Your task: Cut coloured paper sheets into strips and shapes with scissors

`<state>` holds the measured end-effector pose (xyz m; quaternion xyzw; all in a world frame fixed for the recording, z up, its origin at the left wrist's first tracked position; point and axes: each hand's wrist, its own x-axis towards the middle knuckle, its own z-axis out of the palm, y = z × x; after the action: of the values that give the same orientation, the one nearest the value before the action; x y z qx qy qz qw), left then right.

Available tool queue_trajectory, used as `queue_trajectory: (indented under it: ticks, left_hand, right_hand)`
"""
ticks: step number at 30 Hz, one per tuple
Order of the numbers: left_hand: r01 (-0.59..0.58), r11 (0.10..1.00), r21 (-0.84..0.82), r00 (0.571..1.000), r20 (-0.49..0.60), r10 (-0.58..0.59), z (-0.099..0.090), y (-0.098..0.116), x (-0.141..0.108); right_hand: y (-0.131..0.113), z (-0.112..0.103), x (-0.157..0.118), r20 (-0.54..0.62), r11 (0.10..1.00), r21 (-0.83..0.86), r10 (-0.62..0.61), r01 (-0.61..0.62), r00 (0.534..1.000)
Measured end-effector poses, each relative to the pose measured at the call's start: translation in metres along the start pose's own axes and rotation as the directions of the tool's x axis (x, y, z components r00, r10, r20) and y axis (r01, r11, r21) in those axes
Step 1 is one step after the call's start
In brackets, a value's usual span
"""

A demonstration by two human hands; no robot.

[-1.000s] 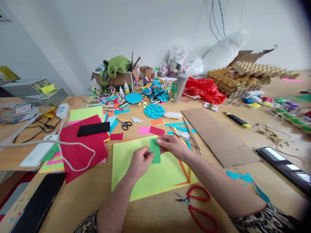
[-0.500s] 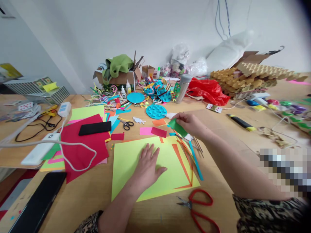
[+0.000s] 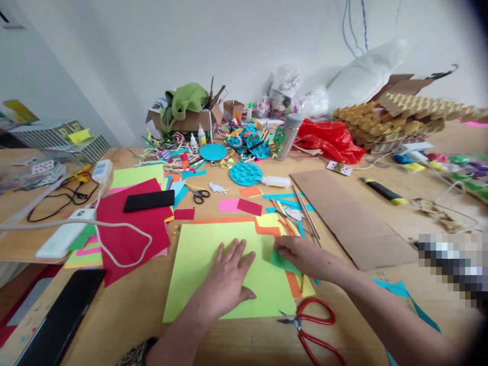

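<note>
My left hand [image 3: 231, 279] lies flat with fingers spread on a sheet of yellow-green paper [image 3: 194, 264]. My right hand [image 3: 299, 254] pinches a small green piece of paper [image 3: 280, 260] over the sheet's right side. Orange paper [image 3: 293, 284] and yellow paper [image 3: 307, 287] show from beneath the sheet's right edge. Red-handled scissors [image 3: 299, 321] lie partly open by the near right corner. Just beyond the sheet are a pink strip [image 3: 229, 205], a dark red strip [image 3: 249, 207] and a white fish-shaped cutout [image 3: 292, 212].
Black scissors [image 3: 199, 195], a blue disc [image 3: 246, 174] and a white bottle [image 3: 276, 181] lie farther back. Brown cardboard [image 3: 351, 218] and a cutter knife [image 3: 383, 191] are on the right. At left, a phone [image 3: 148, 201] rests on red paper [image 3: 131, 239], near a power strip [image 3: 66, 234].
My right hand has brought the green paper nearer and down over the yellow-green sheet. The sheet has shifted slightly left and nearer, with my left hand still flat on it.
</note>
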<state>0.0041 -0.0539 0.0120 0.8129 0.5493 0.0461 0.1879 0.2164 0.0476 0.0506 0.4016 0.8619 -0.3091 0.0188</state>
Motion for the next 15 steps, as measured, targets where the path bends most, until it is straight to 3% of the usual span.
queue_trajectory:
  ticks: [6,11,15]
  left_hand:
    - [-0.027,0.999,0.018,0.999,0.022,0.027,0.002,0.007,-0.016]
    - [-0.041,0.999,0.008,0.999,-0.004,0.041,0.007,0.007,-0.019]
    - [-0.045,0.999,-0.003,0.999,-0.025,0.044,0.006,0.006,-0.021]
  right_hand:
    - [-0.014,0.004,-0.010,0.049,1.000,0.016,-0.021,0.020,0.999]
    - [-0.010,0.009,-0.001,-0.047,0.999,-0.036,-0.037,0.035,0.998]
    - [-0.009,0.016,0.001,-0.046,0.993,-0.111,-0.037,0.032,0.998]
